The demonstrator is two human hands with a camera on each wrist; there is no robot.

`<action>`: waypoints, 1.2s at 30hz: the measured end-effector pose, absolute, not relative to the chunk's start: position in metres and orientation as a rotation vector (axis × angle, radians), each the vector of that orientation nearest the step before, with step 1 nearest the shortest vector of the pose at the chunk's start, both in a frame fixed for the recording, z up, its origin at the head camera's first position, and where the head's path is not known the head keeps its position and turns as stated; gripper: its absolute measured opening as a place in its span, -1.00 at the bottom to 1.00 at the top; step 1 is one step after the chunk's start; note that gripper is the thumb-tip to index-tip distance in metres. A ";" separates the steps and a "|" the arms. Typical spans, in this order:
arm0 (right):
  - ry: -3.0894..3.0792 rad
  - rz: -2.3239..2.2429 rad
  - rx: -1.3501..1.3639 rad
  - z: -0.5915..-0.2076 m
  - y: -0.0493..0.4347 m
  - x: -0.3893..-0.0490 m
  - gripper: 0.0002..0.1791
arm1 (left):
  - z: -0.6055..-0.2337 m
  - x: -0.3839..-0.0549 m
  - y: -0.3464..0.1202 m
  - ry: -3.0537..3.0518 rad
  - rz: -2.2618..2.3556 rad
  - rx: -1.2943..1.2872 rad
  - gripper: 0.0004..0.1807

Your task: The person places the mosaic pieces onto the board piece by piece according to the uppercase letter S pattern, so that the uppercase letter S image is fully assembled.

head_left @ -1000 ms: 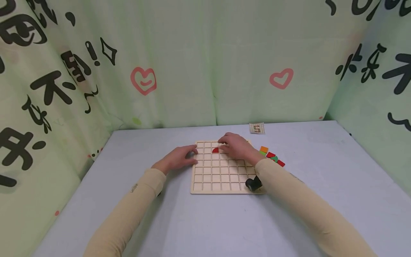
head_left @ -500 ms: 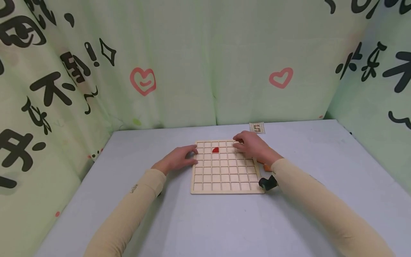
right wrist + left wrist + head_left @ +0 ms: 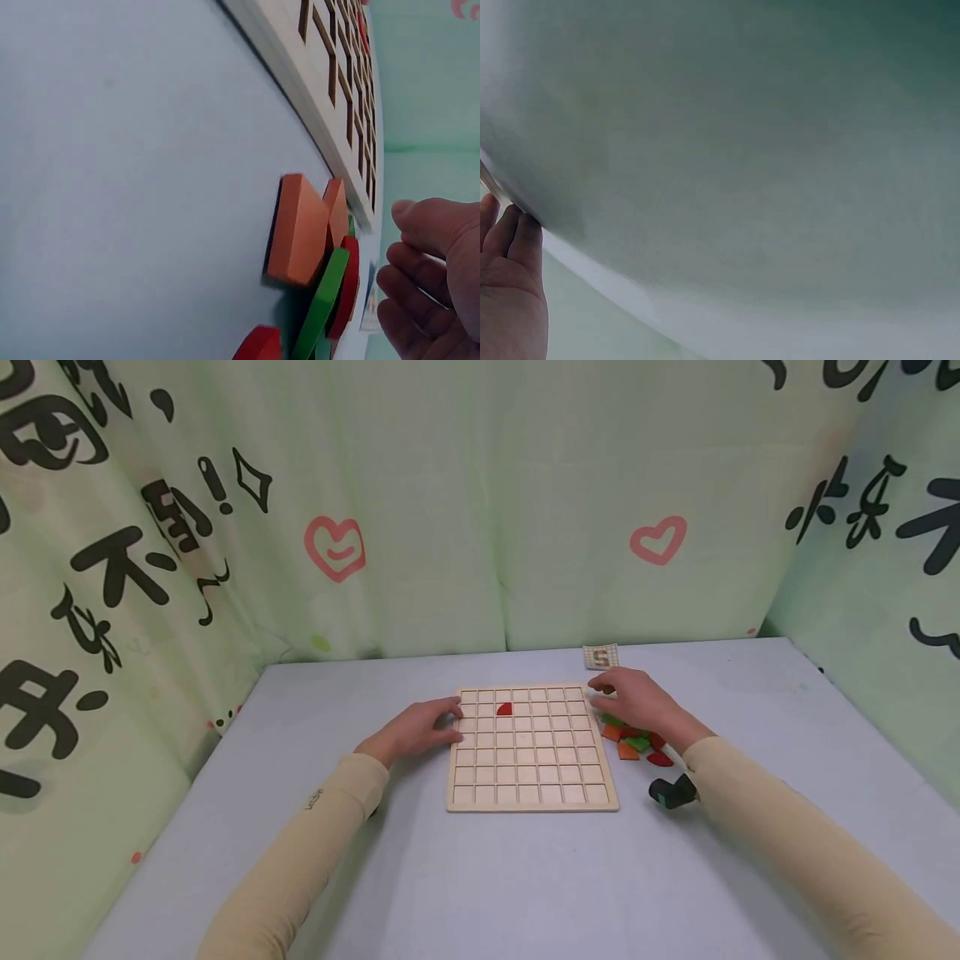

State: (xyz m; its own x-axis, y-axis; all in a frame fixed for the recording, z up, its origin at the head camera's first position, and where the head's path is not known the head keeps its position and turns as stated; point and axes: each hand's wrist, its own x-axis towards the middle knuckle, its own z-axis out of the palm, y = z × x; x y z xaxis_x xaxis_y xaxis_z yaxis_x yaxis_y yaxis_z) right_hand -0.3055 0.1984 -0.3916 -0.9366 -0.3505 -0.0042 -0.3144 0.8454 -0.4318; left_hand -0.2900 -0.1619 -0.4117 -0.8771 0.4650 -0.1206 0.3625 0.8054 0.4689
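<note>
A pale wooden grid board (image 3: 534, 768) lies on the table, with one red quarter-round piece (image 3: 505, 709) in a cell of its upper part. My left hand (image 3: 412, 728) touches the board's left edge, thumb and fingers spread apart. Beyond the board's right edge, my right hand (image 3: 637, 697) is over a loose pile of pieces, its fingers loosely bent and nothing visible in them. In the right wrist view the pile shows an orange piece (image 3: 298, 232), a green piece (image 3: 322, 304) and a red piece (image 3: 259, 346), below and left of the fingers. The hand partly hides the pile in the head view.
A small patterned card (image 3: 602, 657) lies at the table's back edge, behind my right hand. The white table (image 3: 510, 877) extends around the board. A green curtain (image 3: 450, 510) with hearts and black lettering stands behind it and on both sides.
My right hand has moved right, from over the board's upper middle to the loose pieces past its right edge. The red piece stays in its cell. My left hand has not moved.
</note>
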 end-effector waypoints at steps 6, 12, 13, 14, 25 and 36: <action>2.932 -0.657 -0.450 -0.394 0.218 -0.304 -0.53 | -0.410 -0.289 -0.161 2.759 0.664 0.636 -0.61; 2.919 -0.613 -0.466 -0.395 0.231 -0.305 -0.58 | -0.410 -0.290 -0.162 2.762 0.665 0.645 -0.61; 2.916 -0.606 -0.476 -0.396 0.233 -0.305 -0.60 | -0.410 -0.290 -0.162 2.762 0.667 0.643 -0.61; 2.912 -0.600 -0.486 -0.396 0.234 -0.306 -0.61 | -0.410 -0.290 -0.162 2.760 0.668 0.639 -0.61; 2.876 -0.608 -0.508 -0.396 0.232 -0.304 -0.61 | -0.411 -0.290 -0.160 2.747 0.662 0.627 -0.59; 2.914 -0.588 -0.509 -0.403 0.226 -0.306 -0.60 | -0.409 -0.288 -0.161 2.753 0.647 0.633 -0.59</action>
